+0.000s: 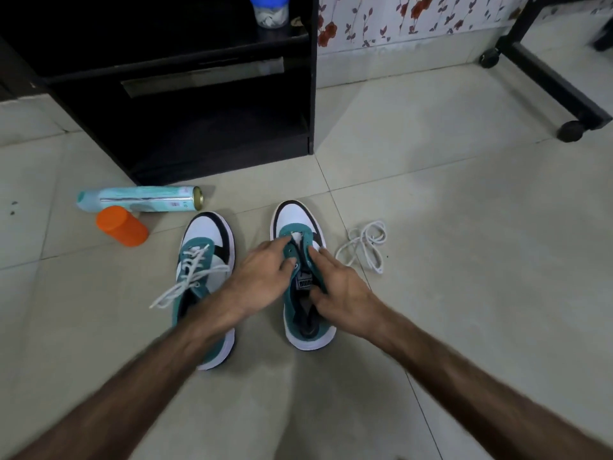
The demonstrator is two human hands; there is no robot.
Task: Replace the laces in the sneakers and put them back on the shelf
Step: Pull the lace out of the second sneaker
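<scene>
Two teal, white and black sneakers stand side by side on the tiled floor, toes pointing away from me. The left sneaker has a white lace threaded through it, with loose ends trailing to the left. The right sneaker has no lace in its eyelets. My left hand grips the left eyelet flap of the right sneaker. My right hand grips its right flap and tongue edge. A loose white lace lies coiled on the floor just right of that sneaker.
A black shelf unit stands ahead of the sneakers, with a blue-lidded jar on its upper shelf. A pale spray can and an orange cap lie at the left. A black wheeled frame stands at the far right.
</scene>
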